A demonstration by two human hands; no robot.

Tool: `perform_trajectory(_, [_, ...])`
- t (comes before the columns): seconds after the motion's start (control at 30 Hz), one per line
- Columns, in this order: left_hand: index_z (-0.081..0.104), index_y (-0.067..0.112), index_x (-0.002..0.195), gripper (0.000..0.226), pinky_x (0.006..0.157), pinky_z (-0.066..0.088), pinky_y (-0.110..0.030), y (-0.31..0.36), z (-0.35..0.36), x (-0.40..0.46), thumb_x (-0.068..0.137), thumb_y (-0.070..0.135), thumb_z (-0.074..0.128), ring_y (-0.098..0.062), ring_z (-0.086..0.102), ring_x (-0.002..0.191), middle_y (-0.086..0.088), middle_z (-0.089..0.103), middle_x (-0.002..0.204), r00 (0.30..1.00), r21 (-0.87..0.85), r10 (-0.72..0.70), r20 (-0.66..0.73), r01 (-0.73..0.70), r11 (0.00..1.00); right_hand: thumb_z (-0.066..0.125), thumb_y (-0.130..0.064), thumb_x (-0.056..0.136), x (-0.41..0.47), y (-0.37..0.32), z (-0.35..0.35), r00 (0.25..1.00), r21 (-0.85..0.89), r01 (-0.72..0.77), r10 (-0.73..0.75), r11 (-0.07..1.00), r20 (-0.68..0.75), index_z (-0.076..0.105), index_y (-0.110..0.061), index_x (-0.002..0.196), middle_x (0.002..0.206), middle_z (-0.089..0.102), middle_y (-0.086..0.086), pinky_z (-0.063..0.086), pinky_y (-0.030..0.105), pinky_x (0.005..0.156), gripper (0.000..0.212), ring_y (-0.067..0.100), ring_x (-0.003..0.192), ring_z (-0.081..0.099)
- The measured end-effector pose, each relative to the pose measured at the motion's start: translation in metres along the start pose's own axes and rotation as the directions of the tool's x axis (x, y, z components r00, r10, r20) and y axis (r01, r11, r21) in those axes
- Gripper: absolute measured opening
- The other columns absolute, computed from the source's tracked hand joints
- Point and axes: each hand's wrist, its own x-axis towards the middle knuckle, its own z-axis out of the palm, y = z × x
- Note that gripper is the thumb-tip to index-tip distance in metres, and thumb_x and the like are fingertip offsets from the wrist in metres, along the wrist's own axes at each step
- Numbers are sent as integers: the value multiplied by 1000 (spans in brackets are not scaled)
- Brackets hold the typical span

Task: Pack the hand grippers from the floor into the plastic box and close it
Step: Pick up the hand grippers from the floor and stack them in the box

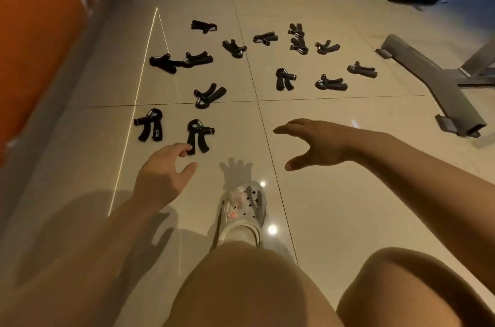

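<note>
Over the tiled floor [334, 206], the left hand [163, 174] is reaching, open and empty, toward the nearest hand gripper [198, 135], best pinched across both handles, while the right hand [318, 143] is hovering spread, holding nothing.

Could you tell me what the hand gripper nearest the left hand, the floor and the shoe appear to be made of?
The hand gripper looks like matte black plastic or foam handles with a shiny metal spring at the top, which glints. The floor seems to be glossy glazed tile: grout lines and mirrored light spots. The shoe looks like pale moulded foam or rubber with punched holes, though blur leaves that open.
</note>
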Motion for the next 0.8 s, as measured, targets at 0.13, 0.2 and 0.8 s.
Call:
perform_trajectory(0.13, [53, 14, 129, 44, 93, 35, -27, -4, -18, 21, 88, 27, 63, -21, 52, 113, -4, 59, 121, 999, -18, -46, -4, 46, 999, 66, -46, 83, 26, -27, -42, 1000, -95, -1, 1, 995, -4, 17, -32, 149, 155, 22, -3, 30, 38, 110, 84, 22, 139, 29])
perform_trajectory(0.2, [52, 17, 130, 46, 96, 37, -30, -6, -32, 34, 88, 30, 63, -19, 51, 115, -3, 58, 124, 997, -21, -63, -34, 62, 998, 66, -48, 82, 40, -45, -63, 1000, -174, 2, -4, 985, -12, 15, -32, 149, 156, 21, -2, 31, 42, 111, 86, 25, 139, 28])
perform_trajectory(0.8, [59, 13, 120, 36, 86, 44, -28, -43, -87, 112, 87, 25, 64, -19, 60, 103, -1, 63, 111, 984, -34, -101, -145, 97, 995, 69, -43, 81, 187, -98, -73, 994, -40, 103, -104, 994, -20, 20, -26, 149, 154, 23, 2, 33, 42, 109, 85, 25, 137, 30])
